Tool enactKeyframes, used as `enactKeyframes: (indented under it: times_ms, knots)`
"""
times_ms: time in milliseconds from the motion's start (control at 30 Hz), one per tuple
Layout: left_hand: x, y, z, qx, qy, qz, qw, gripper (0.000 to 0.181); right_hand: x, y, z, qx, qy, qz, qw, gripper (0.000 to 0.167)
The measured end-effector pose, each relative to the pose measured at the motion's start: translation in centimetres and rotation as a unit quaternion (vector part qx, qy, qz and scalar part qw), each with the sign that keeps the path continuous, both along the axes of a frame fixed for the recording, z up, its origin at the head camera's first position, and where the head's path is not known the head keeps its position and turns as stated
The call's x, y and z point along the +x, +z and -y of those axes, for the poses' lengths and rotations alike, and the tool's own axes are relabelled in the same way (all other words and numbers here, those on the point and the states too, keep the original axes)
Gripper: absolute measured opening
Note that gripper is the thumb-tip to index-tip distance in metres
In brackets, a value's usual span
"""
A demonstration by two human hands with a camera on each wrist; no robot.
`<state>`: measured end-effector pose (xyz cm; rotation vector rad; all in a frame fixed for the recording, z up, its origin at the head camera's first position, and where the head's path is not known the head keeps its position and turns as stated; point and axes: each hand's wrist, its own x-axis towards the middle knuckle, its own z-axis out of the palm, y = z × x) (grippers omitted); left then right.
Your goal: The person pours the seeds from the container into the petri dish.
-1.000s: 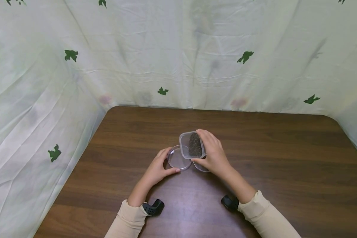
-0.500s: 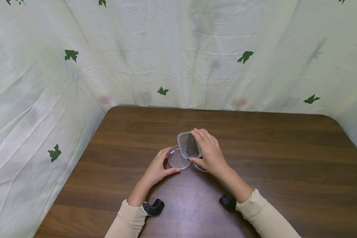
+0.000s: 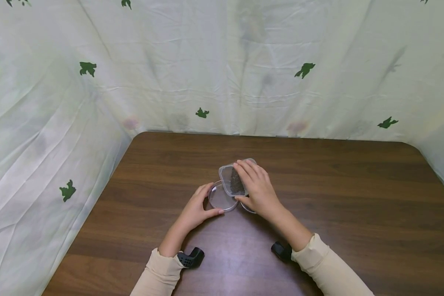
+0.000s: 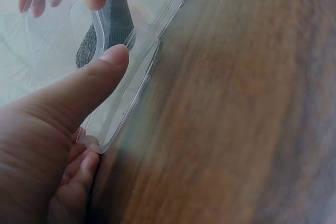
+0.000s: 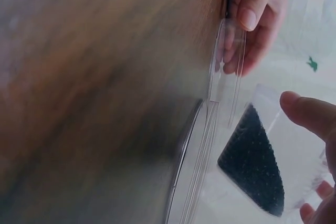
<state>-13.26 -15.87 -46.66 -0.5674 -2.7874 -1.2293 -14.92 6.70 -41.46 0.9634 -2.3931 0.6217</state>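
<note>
My left hand holds the rim of a clear round petri dish between thumb and fingers, and the dish lies flat on the table. Above its right side, my right hand grips a clear square-cornered plastic tub, tilted leftward. Dark fine grains have slid into a wedge against the tub's lower wall. In the left wrist view, the dish wall shows under my thumb. Whether many grains lie in the dish cannot be made out.
A second clear round dish or lid lies to the right of the first, partly hidden beneath my right hand. The brown wooden table extends around both hands. A pale curtain with green leaf-like shapes hangs behind it.
My right hand has moved slightly left and tipped the tub further over the petri dish. The grains lean more toward the tub's left side. My left hand and the dish have stayed in place.
</note>
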Motion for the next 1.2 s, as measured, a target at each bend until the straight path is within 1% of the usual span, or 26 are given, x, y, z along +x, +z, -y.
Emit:
enactKeyframes:
  times_ms: [433, 967, 1200]
  knots:
    - [0.19, 0.40, -0.09, -0.002, 0.002, 0.008, 1.0000, 0.086, 0.01, 0.03, 0.18, 0.015, 0.007, -0.015, 0.9998, 0.097]
    - [0.19, 0.36, -0.02, -0.001, 0.001, 0.012, 0.9999, 0.087, 0.07, 0.09, 0.39, 0.036, 0.005, -0.022, 0.9991, 0.097]
    - [0.19, 0.29, -0.03, 0.000, -0.002, 0.007, 1.0000, 0.086, 0.08, 0.04, 0.43, 0.039, 0.005, -0.030, 0.9988, 0.097]
